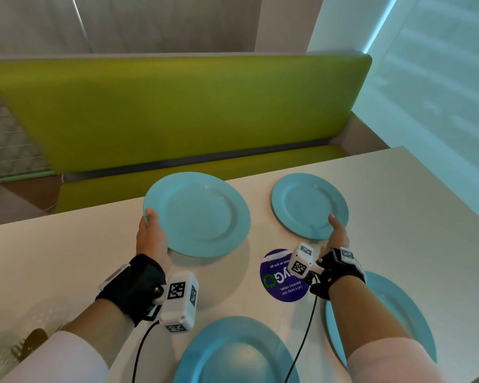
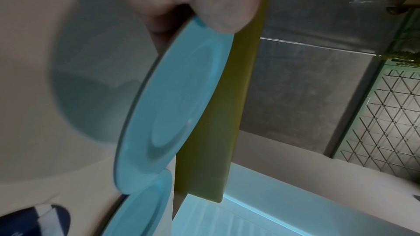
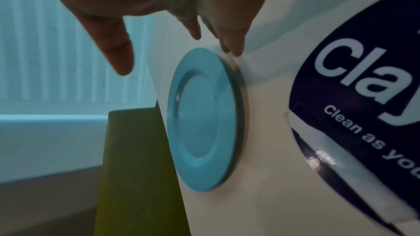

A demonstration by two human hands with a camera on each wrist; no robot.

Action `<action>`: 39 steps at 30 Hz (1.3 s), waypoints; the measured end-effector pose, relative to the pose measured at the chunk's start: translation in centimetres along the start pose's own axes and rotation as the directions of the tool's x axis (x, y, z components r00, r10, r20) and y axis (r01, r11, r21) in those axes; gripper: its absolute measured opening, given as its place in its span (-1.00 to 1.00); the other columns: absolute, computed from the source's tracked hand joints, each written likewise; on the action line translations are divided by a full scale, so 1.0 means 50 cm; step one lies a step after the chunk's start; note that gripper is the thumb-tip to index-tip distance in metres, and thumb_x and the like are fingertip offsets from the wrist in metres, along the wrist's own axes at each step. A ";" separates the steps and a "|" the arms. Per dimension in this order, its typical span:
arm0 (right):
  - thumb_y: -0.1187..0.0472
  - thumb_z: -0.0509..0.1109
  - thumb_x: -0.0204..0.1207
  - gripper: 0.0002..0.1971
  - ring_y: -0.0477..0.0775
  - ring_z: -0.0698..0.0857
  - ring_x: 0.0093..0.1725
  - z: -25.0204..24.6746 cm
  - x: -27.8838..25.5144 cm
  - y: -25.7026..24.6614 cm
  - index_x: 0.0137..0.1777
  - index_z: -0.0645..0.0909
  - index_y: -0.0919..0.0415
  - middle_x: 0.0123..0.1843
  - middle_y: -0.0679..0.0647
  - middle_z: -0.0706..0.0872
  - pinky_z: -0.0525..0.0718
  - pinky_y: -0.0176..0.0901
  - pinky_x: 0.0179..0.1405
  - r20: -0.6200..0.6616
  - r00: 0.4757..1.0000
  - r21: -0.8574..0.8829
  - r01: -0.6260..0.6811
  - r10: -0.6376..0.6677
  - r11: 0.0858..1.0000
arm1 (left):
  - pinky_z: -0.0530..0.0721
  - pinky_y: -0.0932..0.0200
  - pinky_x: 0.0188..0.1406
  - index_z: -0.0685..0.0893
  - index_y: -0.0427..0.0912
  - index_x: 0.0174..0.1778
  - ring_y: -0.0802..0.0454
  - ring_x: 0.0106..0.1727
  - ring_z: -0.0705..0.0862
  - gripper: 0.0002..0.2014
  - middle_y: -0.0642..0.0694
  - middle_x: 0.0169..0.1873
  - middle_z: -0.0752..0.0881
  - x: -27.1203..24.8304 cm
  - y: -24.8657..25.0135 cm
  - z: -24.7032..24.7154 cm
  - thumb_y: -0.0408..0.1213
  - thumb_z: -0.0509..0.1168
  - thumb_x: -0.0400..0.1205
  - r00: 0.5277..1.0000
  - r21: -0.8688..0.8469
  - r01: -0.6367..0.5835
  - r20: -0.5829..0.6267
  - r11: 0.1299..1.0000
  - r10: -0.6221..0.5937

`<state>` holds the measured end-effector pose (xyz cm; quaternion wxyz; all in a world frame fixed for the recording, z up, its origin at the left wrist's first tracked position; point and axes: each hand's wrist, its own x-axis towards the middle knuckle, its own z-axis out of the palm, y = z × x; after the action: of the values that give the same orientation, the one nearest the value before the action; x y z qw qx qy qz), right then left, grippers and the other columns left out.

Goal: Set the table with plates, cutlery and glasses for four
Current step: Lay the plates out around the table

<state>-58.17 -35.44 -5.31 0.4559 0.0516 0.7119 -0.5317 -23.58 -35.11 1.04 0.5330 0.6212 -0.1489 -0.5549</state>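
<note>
**Two far plates going down, rims first**

My left hand (image 1: 151, 236) holds the far-left plate (image 1: 197, 214) by its near-left rim, thumb on top and the other fingers hidden underneath. It casts a wide shadow on the white table (image 1: 67, 258), and the left wrist view shows it clear of the tabletop, so I judge it not yet set down. My right hand (image 1: 337, 233) is at the near rim of the far-right plate (image 1: 310, 205), which lies flat on the table. The thumb stands up over the rim, and in the right wrist view the fingers (image 3: 234, 46) are loosely spread with their tips at the plate's edge, not closed on it.

Two more turquoise plates sit on my side: the near-centre plate (image 1: 235, 352) and the near-right plate (image 1: 407, 308), partly under my right forearm. A round blue sticker (image 1: 277, 286) lies between the four. Beyond the table is a green bench (image 1: 177, 111).

These plates look rigid, smooth and glossy, so likely slippery and prone to chipping if dropped. Held at one edge, the weight levers against the thumb, so I'd keep my fingers well under the broad flat rim, the only sensible hold. To lower it, I'd touch the far edge down first, then slide my fingers out.

Cutlery and glasses are not laid yet. Something glassy and dark shows blurred at my lower left, but I cannot tell what it is.
</note>
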 end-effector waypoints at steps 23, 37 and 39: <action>0.27 0.08 0.68 -0.77 0.10 0.55 -0.32 0.177 -0.264 0.173 -0.14 0.52 0.26 -0.25 0.17 0.59 0.62 -0.10 -0.35 0.461 0.884 -0.164 0.007 0.070 0.986 | 0.60 -0.02 0.15 0.53 -0.23 0.31 -0.15 0.04 0.62 -0.54 -0.18 0.07 0.66 -0.005 0.022 -0.082 0.05 -0.01 0.73 0.995 0.163 0.094 -0.051 0.982 -0.087; 0.26 0.03 0.72 -0.74 0.06 0.46 -0.46 0.194 -0.279 0.246 0.17 0.51 0.34 -0.36 0.15 0.51 0.59 -0.25 -0.62 0.414 0.910 -0.219 0.072 0.025 0.973 | 0.48 0.19 -0.35 0.41 -0.23 0.06 0.00 -0.37 0.45 -0.77 -0.13 -0.27 0.47 0.003 0.029 -0.161 -0.11 0.04 0.75 0.980 0.160 0.119 -0.179 0.980 -0.090; 0.25 0.04 0.72 -0.68 0.05 0.48 -0.45 0.195 -0.283 0.251 0.25 0.52 0.43 -0.35 0.15 0.51 0.57 -0.35 -0.70 0.421 0.907 -0.222 0.078 0.023 0.972 | 0.50 0.19 -0.33 0.42 -0.24 0.14 0.01 -0.35 0.46 -0.76 -0.17 -0.13 0.50 -0.002 0.028 -0.167 -0.12 0.04 0.75 0.983 0.141 0.114 -0.159 0.983 -0.091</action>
<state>-37.20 -32.09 -4.44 0.5939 -0.1284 0.6549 -0.4493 -15.97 -31.43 0.72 0.4651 0.7068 -0.1169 -0.5201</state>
